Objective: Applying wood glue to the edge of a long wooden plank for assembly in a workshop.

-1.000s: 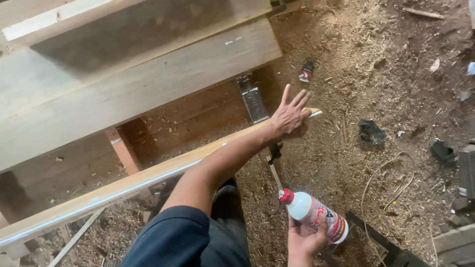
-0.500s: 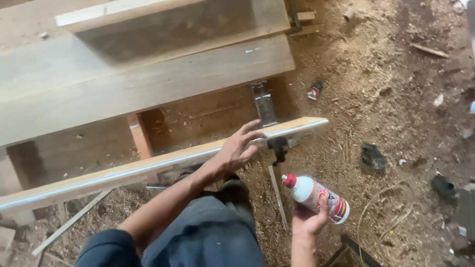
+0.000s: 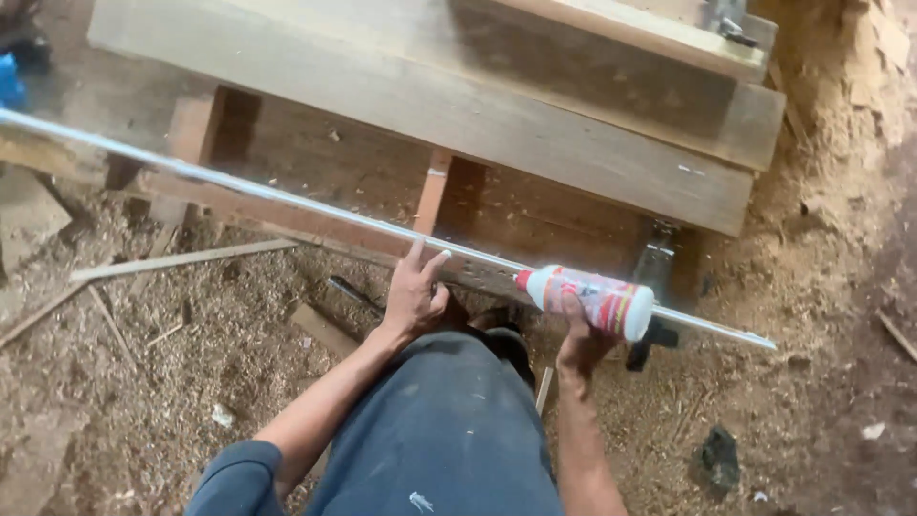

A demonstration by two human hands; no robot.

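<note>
Left hand (image 3: 415,294): centre of the frame, fingers spread loose, fingertips resting on the long strip, gripping nothing.
Right hand (image 3: 576,336): right of centre, clenched around the glue bottle from below.
Glue bottle (image 3: 589,299): white with red label and red nozzle, lying sideways, nozzle pointing left, against the strip.
Long strip (image 3: 287,198): pale, thin, running from upper left down to right.
Wooden planks (image 3: 535,143): heavy, stacked, upper half of the frame.
Floor (image 3: 143,382): covered in sawdust and offcuts.

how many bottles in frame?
1. A white glue bottle with a red tip, held on its side in the right hand, nozzle at the long wood strip. The left hand rests on the strip. Others may be hidden under the planks.
</note>
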